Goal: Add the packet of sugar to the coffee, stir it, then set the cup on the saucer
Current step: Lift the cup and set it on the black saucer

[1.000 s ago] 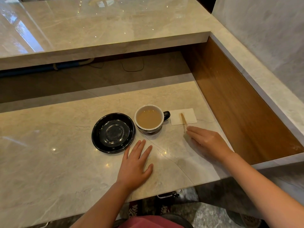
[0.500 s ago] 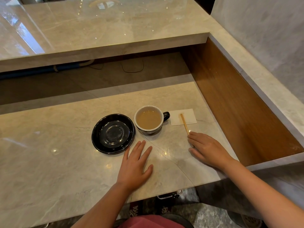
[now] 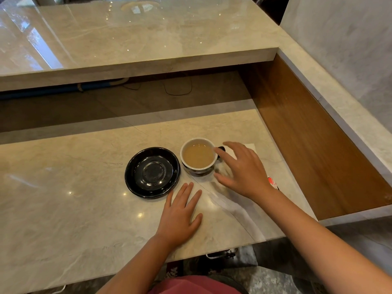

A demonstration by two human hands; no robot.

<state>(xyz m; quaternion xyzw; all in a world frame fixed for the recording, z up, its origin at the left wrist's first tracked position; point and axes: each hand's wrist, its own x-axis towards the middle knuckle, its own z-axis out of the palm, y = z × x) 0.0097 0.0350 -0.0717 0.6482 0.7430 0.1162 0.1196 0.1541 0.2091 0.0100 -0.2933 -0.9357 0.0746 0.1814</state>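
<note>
A pale marble counter [image 3: 63,209] is stretching across in front of me, with a higher marble ledge [image 3: 127,39] running along its far side and a wooden panel [image 3: 318,145] closing off the right. My left hand [image 3: 180,217] is lying flat on the counter near me, fingers spread and holding nothing, its fingertips just short of the near edge of the saucer. My right hand [image 3: 244,170] is hovering over the counter just right of the cup, fingers spread wide and gripping nothing, one fingertip reaching close to the cup's rim on the handle side; I cannot tell whether it is touching. The black saucer [image 3: 152,172] is sitting bare on the counter left of the cup, just beside it, their edges nearly meeting. The cup [image 3: 198,155] is standing upright on the counter, not on the saucer, white inside, dark outside, and filled with light brown coffee; its dark handle [image 3: 221,148] is peeking out on the right behind my fingers. A white paper napkin [image 3: 251,147] is showing only as a corner past my right hand, on the far right of the cup. Something small with red and white markings [image 3: 272,182] is poking out from under my right wrist on the counter; I cannot tell what it is
</note>
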